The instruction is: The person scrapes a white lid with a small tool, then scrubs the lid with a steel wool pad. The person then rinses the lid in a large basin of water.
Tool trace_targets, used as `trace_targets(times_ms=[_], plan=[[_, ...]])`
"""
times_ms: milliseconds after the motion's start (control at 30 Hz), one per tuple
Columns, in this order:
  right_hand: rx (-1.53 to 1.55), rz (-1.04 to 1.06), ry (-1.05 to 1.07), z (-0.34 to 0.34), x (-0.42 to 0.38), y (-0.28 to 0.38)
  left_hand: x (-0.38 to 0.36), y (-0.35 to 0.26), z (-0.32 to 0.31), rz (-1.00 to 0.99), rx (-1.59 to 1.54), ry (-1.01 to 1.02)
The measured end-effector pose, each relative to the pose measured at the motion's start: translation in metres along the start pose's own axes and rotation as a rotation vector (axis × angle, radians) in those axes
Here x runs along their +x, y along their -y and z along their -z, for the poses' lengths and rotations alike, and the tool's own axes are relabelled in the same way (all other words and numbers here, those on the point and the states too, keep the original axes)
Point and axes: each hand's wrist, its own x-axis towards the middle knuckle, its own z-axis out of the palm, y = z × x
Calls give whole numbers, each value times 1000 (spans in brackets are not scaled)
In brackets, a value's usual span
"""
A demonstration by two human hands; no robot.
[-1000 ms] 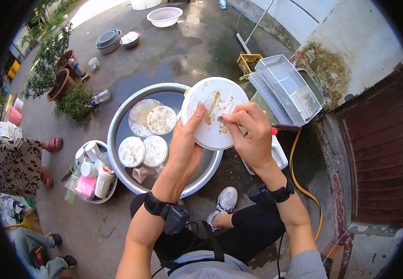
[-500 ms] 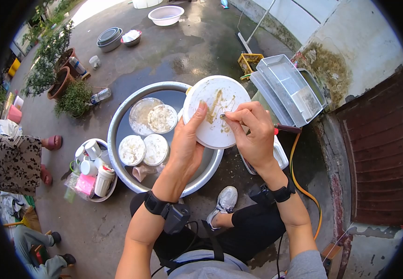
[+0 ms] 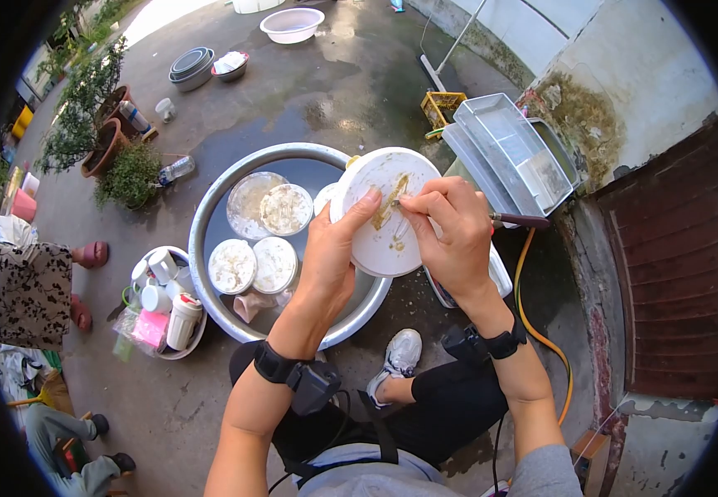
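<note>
My left hand point(image 3: 332, 257) grips a round white lid point(image 3: 375, 240) by its left edge, thumb on top. Yellowish-brown residue streaks the lid's upward face. Against this residue my right hand point(image 3: 456, 240) pinches what looks like a knife, its dark handle point(image 3: 525, 220) sticking out past the hand to the right. Most of its blade is hidden by my fingers. Below the lid stands a large metal basin point(image 3: 202, 282) of water. Stained round white lids point(image 3: 232, 267) float or lie in it, along with a pinkish cloth point(image 3: 251, 306).
Left of the basin, a tub point(image 3: 197, 344) holds white cups and a pink package. Clear plastic bins point(image 3: 500, 149) and a yellow crate point(image 3: 443, 108) stand at right, near an orange hose point(image 3: 527, 306). Potted plants point(image 3: 104, 149) and two people's legs point(image 3: 53, 439) are at left.
The lid has tilted and moved slightly down in my left hand. My right fingers have shifted a little up along the residue, and the dark handle now points more level.
</note>
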Motion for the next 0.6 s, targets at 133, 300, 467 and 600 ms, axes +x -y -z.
trace_targets(times_ms=[133, 300, 467, 600], plan=[[-15, 114, 79, 5, 5, -4, 1, -3, 4, 2, 100, 20], [22, 189, 121, 8, 5, -9, 1, -8, 8, 65, 171, 38], [94, 204, 205, 9, 4, -7, 3, -5, 11, 84, 201, 40], [83, 221, 201, 14, 5, -15, 9, -8, 15, 116, 197, 97]])
